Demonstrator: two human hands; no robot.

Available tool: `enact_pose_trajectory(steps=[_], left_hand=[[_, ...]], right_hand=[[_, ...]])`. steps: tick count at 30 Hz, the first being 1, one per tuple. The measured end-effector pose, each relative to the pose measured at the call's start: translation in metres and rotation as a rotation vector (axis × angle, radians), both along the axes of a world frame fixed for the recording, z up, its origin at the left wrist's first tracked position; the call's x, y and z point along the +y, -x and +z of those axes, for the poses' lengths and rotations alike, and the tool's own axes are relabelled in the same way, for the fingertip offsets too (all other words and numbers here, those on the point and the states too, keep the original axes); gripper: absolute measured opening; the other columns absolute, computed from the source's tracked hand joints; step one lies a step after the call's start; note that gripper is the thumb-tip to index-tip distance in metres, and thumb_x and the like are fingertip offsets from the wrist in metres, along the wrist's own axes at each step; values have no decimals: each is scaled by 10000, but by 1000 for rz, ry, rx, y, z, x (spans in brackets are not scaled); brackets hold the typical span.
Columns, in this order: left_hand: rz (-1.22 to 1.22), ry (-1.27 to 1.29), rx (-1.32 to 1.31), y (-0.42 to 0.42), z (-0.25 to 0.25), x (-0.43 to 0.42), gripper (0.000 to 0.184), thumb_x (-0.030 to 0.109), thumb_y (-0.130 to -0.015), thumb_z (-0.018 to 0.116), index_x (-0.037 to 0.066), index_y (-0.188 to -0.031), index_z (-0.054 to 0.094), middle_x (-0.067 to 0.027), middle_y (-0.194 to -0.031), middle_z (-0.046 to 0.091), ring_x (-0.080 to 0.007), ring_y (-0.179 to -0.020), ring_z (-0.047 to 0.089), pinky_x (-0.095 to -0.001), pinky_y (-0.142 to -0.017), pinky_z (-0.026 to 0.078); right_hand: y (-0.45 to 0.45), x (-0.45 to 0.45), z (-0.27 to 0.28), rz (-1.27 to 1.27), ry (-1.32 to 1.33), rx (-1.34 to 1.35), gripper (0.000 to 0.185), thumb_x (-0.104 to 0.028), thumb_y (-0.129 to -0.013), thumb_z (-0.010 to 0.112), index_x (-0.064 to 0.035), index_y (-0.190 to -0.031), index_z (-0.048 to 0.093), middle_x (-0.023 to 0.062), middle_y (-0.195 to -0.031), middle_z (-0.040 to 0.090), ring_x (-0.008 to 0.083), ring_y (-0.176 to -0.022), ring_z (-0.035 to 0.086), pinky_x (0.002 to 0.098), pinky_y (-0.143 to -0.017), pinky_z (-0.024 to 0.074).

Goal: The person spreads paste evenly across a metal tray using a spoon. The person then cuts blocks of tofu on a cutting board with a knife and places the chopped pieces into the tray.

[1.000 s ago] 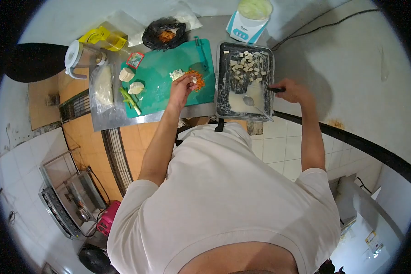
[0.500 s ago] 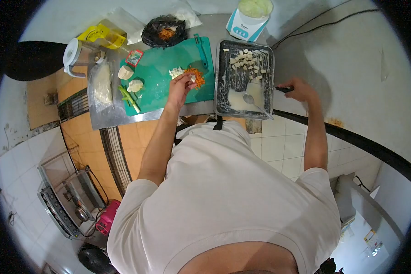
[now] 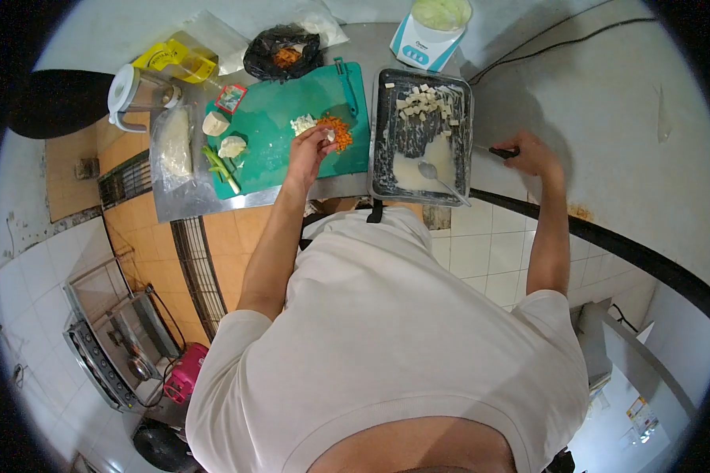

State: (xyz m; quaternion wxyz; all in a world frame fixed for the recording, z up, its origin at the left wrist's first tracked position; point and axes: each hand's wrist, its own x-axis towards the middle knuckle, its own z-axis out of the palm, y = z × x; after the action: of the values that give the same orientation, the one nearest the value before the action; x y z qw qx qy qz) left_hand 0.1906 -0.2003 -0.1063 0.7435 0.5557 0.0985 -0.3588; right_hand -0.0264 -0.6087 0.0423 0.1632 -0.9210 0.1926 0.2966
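Note:
My left hand [image 3: 311, 156] is over the green cutting board [image 3: 270, 110], its fingers pinched on a small white piece of food. Just beyond the fingertips lies a pile of chopped orange bits, probably carrot [image 3: 341, 134], with chopped white bits [image 3: 302, 124] beside it. My right hand [image 3: 535, 154] is to the right of the black tray [image 3: 468, 118], closed around the black handle of a knife [image 3: 503, 152]; its thin blade points left and barely shows. White cubes [image 3: 423, 102], pale liquid and a spoon [image 3: 448, 184] are in the tray.
On the board's left are two white chunks [image 3: 233, 147], green stalks [image 3: 222, 169] and a small red packet [image 3: 231, 98]. A teal peeler [image 3: 347, 87] lies at the upper right. Behind stand a black bag [image 3: 282, 54], a scale [image 3: 426, 39] and a jug [image 3: 138, 94].
My right hand has moved a little to the right with the knife, away from the tray. My left hand stays nearly in place over the board.

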Motion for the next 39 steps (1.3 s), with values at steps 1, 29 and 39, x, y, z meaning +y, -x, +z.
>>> enact_pose_trajectory(steps=[1,29,39], left_hand=[[1,4,1,0,-1,0,248,82,-990,579,-66,-1176,649,-90,-990,662,-141,-792,628,-301,-786,612],[52,11,21,-2,-2,-1,234,42,-974,577,-69,-1163,660,-81,-933,665,-161,-777,640,-309,-769,613],[29,11,40,0,3,-9,225,48,-962,596,-64,-1143,669,-72,-911,662,-142,-761,633,-300,-760,617]], right_hand=[[-1,0,1,-16,-12,34,530,-142,-761,792,-299,-1263,725,176,-1146,716,334,-1011,687,415,-896,527],[-15,31,19,-110,224,4,465,-113,-882,642,-332,-1288,701,143,-1230,704,354,-1074,696,477,-956,546],[-4,34,17,-2,310,-15,463,-121,-915,602,-346,-1312,680,150,-1262,676,366,-1131,661,495,-975,538]])
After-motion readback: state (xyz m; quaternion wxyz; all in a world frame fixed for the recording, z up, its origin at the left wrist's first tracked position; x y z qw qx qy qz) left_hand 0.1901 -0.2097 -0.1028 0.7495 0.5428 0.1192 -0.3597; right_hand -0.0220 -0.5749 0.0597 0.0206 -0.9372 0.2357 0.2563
